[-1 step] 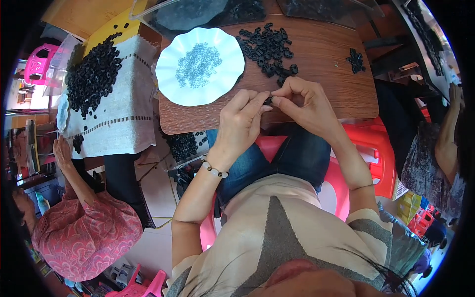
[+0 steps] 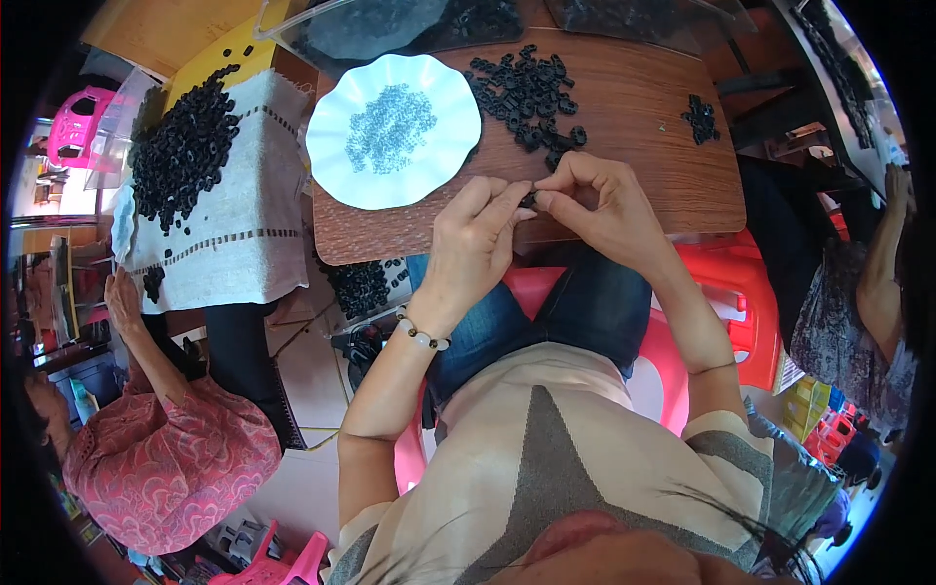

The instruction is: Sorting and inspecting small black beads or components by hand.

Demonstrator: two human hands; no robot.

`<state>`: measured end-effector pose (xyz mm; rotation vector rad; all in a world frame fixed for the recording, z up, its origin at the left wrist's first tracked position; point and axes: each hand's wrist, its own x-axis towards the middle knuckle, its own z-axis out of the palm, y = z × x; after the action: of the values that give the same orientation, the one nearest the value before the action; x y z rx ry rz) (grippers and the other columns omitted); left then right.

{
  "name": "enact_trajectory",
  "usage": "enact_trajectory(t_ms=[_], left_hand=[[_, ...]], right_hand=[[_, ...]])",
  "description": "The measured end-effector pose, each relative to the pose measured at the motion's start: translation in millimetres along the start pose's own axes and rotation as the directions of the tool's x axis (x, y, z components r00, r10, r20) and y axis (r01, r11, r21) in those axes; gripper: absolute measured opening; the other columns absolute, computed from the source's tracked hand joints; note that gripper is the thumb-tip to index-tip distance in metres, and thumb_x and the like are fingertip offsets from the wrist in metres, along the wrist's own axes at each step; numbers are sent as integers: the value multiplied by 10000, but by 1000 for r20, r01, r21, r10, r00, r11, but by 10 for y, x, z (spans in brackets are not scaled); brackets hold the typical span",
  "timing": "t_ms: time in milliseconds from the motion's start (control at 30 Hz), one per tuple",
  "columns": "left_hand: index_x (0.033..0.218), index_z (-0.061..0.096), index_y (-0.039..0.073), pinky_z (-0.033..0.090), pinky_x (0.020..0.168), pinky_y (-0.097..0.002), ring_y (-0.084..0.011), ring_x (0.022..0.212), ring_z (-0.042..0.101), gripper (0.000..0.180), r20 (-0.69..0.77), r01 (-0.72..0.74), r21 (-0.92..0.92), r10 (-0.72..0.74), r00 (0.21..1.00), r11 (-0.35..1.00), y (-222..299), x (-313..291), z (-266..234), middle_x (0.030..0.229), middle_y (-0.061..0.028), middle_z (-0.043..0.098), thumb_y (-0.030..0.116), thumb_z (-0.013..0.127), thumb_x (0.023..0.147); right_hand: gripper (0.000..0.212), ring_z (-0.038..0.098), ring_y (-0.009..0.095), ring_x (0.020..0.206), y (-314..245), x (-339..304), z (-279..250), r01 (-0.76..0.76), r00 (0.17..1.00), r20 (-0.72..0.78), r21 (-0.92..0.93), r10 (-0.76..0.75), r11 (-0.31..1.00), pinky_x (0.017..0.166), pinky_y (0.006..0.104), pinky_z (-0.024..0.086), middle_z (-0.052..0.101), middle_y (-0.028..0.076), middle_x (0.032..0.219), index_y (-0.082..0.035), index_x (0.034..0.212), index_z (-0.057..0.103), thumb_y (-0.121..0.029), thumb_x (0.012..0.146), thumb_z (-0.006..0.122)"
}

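Both my hands meet over the near edge of a brown wooden table [image 2: 663, 156]. Between the fingertips of my left hand [image 2: 480, 234] is a small black part [image 2: 528, 200], its exact kind too small to tell. My right hand [image 2: 606, 207] pinches at the same spot, thumb and forefinger closed against the part; whether they grip a separate tiny piece is hidden. Just beyond my fingers lies a loose pile of small black parts [image 2: 526, 93]. To its left, a white scalloped plate [image 2: 327, 151] carries many tiny clear-grey pieces [image 2: 392, 127].
A smaller cluster of black parts [image 2: 700, 119] lies at the table's right. Clear plastic trays [image 2: 409, 29] stand along the back. On the left, a cloth-covered table [image 2: 263, 195] bears a big black heap [image 2: 185, 146], with a co-worker [image 2: 175, 458] beside it. Another person [image 2: 848, 302] sits at right.
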<state>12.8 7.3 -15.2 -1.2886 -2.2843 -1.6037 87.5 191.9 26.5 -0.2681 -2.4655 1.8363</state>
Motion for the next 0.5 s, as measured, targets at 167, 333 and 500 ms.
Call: enact_trajectory(t_ms=[167,333,500], left_hand=[[1142,708,-20,576,704,-374,-299,833,683,359,20,-75,80,74,997,994,-17,-38,49,972,-142,661,-116,692,796],[1135,687,-28,568,734,-428,-346,870,663,392,20,-83,111,81,997,990,6,-102,118,960,-150,633,-106,677,751],[1152,725,6,569,659,-344,-276,789,687,380,-45,-74,90,78,996,993,53,-51,90,956,-128,680,-127,710,797]], right_hand=[[65,475,19,733,61,-30,37,2,1000,-20,4,-2,1000,589,221,351,565,-38,810,27,922,703,-28,910,735],[54,476,35,739,-4,-116,62,45,996,-71,-141,-55,989,603,242,369,573,-28,806,26,916,702,-19,907,730],[157,658,65,797,142,-67,-17,-42,998,66,299,23,953,666,248,520,718,41,864,10,940,672,-119,942,761]])
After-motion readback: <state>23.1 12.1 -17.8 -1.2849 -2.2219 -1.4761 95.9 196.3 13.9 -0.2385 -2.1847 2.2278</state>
